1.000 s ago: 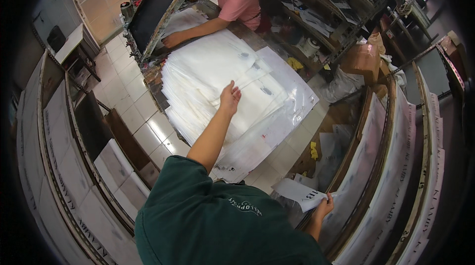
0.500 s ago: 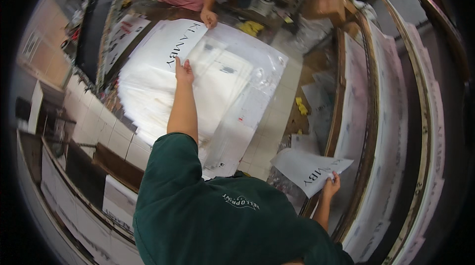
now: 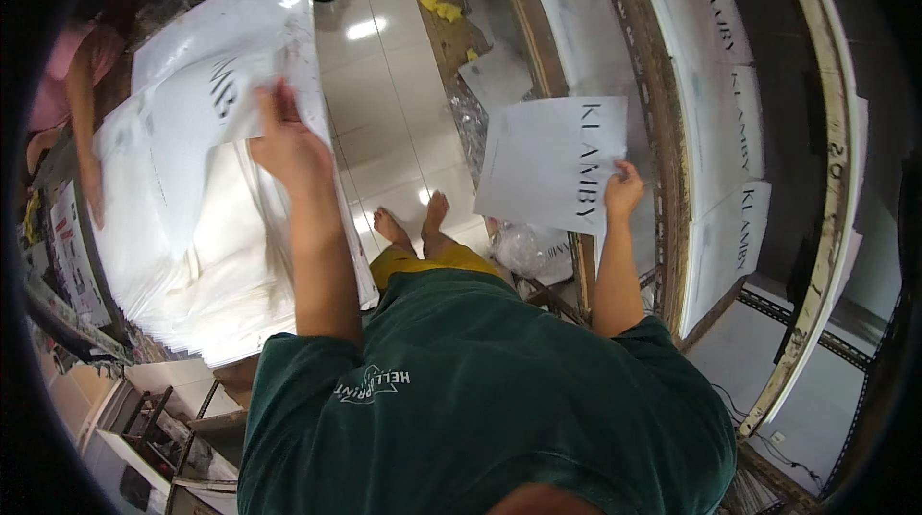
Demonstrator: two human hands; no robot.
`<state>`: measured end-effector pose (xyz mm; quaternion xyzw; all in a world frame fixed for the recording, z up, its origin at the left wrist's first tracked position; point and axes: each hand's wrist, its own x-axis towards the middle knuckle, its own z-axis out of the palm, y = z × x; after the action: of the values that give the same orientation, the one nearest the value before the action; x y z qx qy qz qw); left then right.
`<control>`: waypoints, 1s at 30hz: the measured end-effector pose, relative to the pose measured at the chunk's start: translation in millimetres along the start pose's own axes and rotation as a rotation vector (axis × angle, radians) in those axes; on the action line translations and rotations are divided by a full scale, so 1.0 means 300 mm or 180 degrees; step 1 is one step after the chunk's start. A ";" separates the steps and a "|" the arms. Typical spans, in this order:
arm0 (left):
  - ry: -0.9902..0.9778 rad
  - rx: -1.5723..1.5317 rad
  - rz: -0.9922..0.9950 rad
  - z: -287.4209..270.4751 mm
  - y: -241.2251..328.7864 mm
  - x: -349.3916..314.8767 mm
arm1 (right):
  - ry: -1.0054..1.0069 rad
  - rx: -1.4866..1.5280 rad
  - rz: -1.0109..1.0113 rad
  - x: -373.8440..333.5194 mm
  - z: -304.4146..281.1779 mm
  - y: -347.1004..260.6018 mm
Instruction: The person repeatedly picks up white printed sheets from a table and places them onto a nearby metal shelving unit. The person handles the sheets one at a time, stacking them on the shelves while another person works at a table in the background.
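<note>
My right hand [image 3: 623, 190] pinches the edge of a thin white sheet with black lettering [image 3: 538, 164], held up over the right-hand side by the racks. At the left, my left hand [image 3: 293, 145], somewhat blurred, grips the edge of another white printed sheet [image 3: 192, 97]. That sheet lies over a large fanned stack of thin white sheets [image 3: 240, 275] on a table. Part of its lettering is smeared and partly hidden by my fingers.
A person in a pink shirt [image 3: 72, 78] stands at the far left, one hand [image 3: 91, 190] at the stack's edge. Wooden-edged racks [image 3: 643, 83] on the right bear several printed sheets [image 3: 725, 246]. Crumpled clear plastic [image 3: 523, 251] lies below them. Tiled floor [image 3: 389, 102] runs between.
My view has turned to the right, so the table now sits farther left. My right hand has raised its sheet, which hangs flatter. My left hand has drawn its sheet across the stack.
</note>
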<state>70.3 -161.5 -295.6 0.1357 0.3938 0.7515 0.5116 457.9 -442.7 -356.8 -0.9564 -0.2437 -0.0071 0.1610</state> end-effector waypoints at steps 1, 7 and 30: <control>0.0031 0.0078 -0.0281 0.058 -0.034 -0.099 | -0.0069 -0.0191 0.0335 0.041 -0.002 0.049; -0.0298 0.0483 -0.1130 0.198 -0.254 -0.374 | 0.0668 -0.1143 0.0689 0.486 0.214 0.611; -0.1763 0.2645 -0.2939 -0.026 -0.430 -0.572 | 0.1306 -0.1281 0.0980 0.992 0.319 0.742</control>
<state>226.2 -293.8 -361.0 0.3264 0.5219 0.1799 0.7673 818.3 -459.4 -488.1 -0.9732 -0.0524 -0.2233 0.0136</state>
